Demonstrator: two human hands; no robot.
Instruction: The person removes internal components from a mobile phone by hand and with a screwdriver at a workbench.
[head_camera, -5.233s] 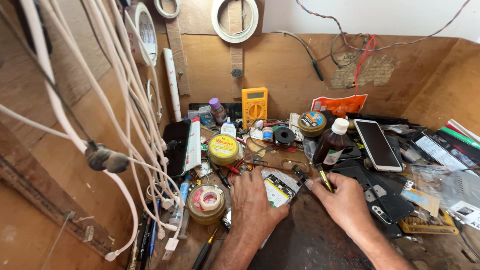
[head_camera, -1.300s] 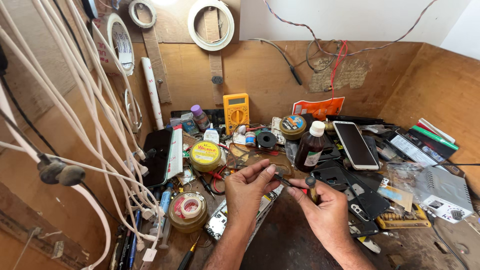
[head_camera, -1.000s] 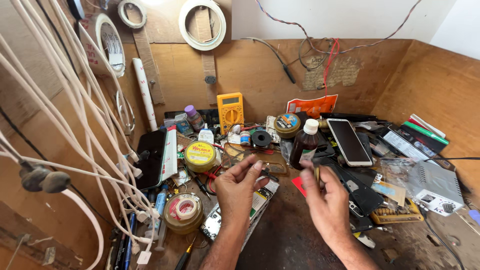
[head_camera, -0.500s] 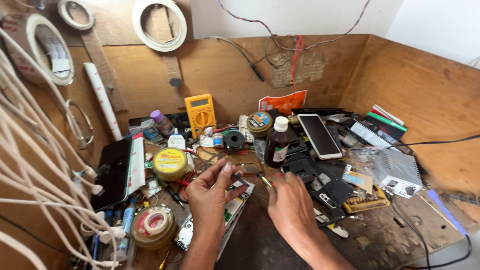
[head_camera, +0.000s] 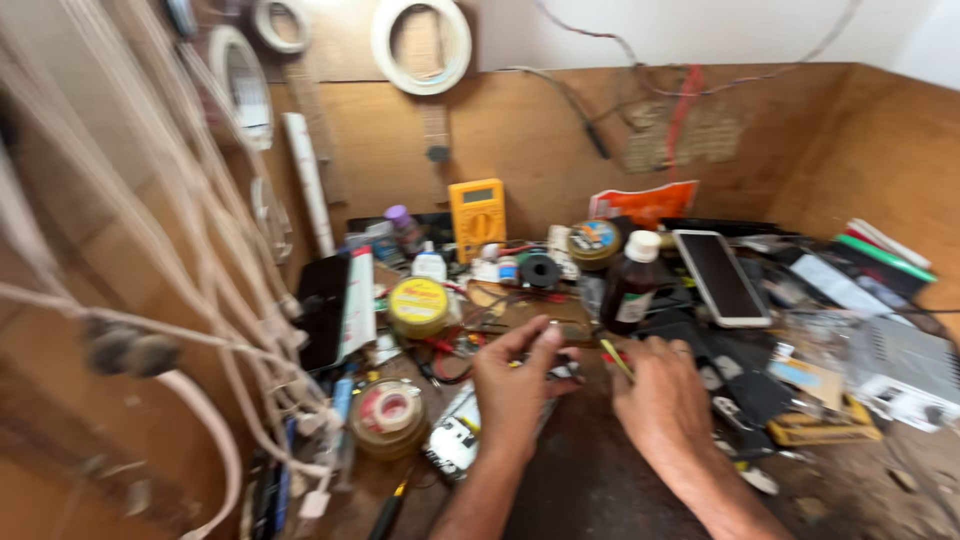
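Two hands were seen low in the head view, over a crowded wooden table (head_camera: 600, 480). Behind them, a phone (head_camera: 718, 276) lay face up to the right, a yellow multimeter (head_camera: 477, 218) stood against the back wall, and a dark brown bottle (head_camera: 632, 284) with a white cap stood just beyond the right hand. A yellow-lidded tin (head_camera: 419, 305) and a roll of tape (head_camera: 386, 412) lay to the left, near a bundle of white cables (head_camera: 200, 260).

A small opened device (head_camera: 455, 440), white and dark, lay on the table directly under the left hand (head_camera: 515, 390), partly hidden by it. The left hand was raised, its thumb and forefinger pinched on something very small; what was pinched could not be made out through the blur. The right hand (head_camera: 665, 400) was closed around a thin yellow-handled tool (head_camera: 617, 358), whose tip was directed toward the left fingertips.

For work this fine, it was judged that both wrists would best be rested on the table, so that only the fingers moved. The pinched part would best be kept low over the device, so that a slip would drop it onto the dark mat rather than into the clutter. The tool tip should be brought in slowly and at a shallow angle, with light pressure. The bottle, standing close to the right knuckles, was judged liable to be knocked.
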